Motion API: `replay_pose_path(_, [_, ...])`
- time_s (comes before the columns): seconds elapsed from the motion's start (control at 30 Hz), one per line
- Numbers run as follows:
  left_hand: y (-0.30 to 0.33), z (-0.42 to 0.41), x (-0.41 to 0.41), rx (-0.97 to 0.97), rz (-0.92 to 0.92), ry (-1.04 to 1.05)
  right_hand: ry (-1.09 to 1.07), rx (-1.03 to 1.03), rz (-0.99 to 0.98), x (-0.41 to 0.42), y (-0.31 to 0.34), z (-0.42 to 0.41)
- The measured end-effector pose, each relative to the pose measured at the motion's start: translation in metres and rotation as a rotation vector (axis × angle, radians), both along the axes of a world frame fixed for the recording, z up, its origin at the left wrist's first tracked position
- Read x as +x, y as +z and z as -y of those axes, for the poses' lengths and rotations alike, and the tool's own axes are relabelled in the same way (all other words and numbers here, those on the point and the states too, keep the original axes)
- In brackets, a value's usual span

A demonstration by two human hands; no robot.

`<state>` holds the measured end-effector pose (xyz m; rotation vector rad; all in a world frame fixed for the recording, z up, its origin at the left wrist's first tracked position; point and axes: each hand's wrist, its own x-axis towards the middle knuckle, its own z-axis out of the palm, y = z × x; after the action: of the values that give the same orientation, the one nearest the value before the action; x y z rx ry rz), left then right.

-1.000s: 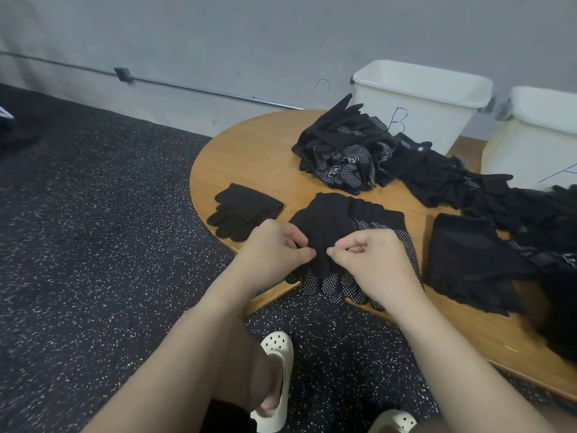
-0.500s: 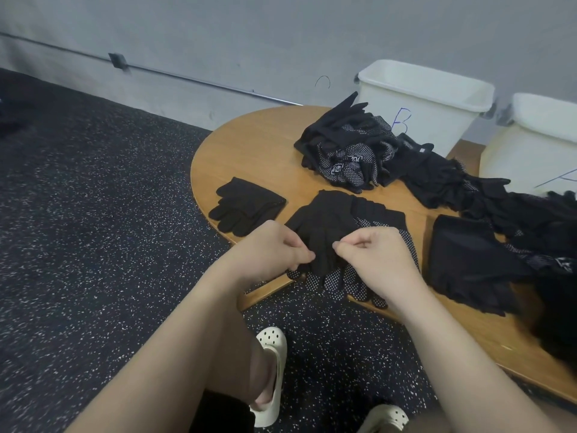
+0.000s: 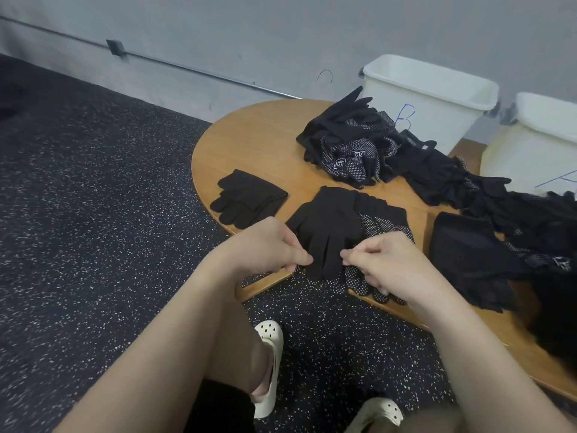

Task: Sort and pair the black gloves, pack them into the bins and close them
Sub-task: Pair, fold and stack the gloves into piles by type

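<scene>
The round wooden table (image 3: 259, 145) carries the whole job, with 2 white plastic bins, one marked B (image 3: 437, 107) and one at the right edge (image 3: 530, 151), standing open behind it and nothing visibly packed in them yet. A big loose heap of black dotted-palm gloves (image 3: 352, 145) lies near the B bin, and a long trail of black gloves (image 3: 468, 182) runs off to the right. Nearer the front edge sit a flat folded pair of plain black gloves (image 3: 246, 200) on the left and a dark folded stack (image 3: 462, 245) on the right. Between them lies the fanned stack of black gloves (image 3: 337, 220), its fingertips hanging over the table edge toward the person. The left hand (image 3: 265, 245) and right hand (image 3: 381, 260) each pinch the near fingertips of the top glove between thumb and forefinger, the other fingers curled in. To do this well, I would say both pinches should pull evenly so the glove lies flat and square on its partner, cuffs matched, before anything goes to a bin.
</scene>
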<state>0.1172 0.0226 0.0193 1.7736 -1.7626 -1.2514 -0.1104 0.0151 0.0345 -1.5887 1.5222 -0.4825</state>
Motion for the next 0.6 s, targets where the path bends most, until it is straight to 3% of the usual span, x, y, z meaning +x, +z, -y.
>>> replay_pose_path(0.17, [0.001, -0.001, 0.000, -0.075, 0.041, 0.035, -0.058, -0.214, -0.121, -0.020, 0.000, 0.006])
replay_pose_path(0.3, [0.004, 0.002, -0.006, -0.455, 0.064, 0.190, -0.083, -0.260, -0.117, -0.023, -0.007, 0.004])
replay_pose_path(0.4, [0.003, 0.005, -0.018, -0.669, 0.031, 0.116, -0.075, -0.240, -0.069, -0.017, -0.014, 0.001])
replay_pose_path(0.5, [-0.006, 0.010, -0.026, -0.630, 0.092, -0.021, -0.104, -0.263, -0.017, -0.017, -0.019, 0.003])
replay_pose_path(0.6, [-0.014, 0.015, -0.027, -0.570, 0.119, -0.030, -0.116, -0.285, 0.019, -0.018, -0.020, 0.007])
